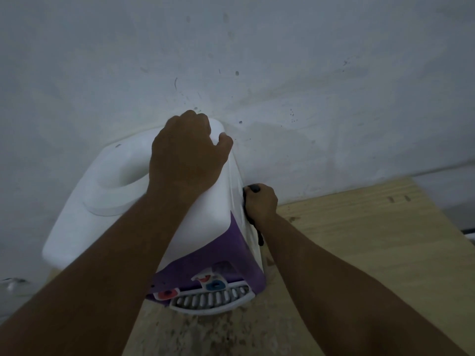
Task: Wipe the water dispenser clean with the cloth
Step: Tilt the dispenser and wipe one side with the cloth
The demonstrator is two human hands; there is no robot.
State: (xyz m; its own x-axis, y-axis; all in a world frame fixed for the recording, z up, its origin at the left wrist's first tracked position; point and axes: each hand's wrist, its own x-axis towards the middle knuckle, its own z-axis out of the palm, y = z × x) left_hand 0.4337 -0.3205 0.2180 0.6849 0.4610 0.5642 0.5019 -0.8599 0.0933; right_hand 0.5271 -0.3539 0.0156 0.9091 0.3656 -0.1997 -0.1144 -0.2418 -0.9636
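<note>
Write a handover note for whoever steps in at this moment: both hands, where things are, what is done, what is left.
Left hand: grips the top rear corner of the water dispenser, steadying it.
Right hand: holds the dark cloth against the dispenser's right side.
The dispenser stands on the wooden table by the wall, purple front toward the person.
Done: cannot tell which faces are wiped.
Left: probably finish the right side, then check the top, front and drip tray.
</note>
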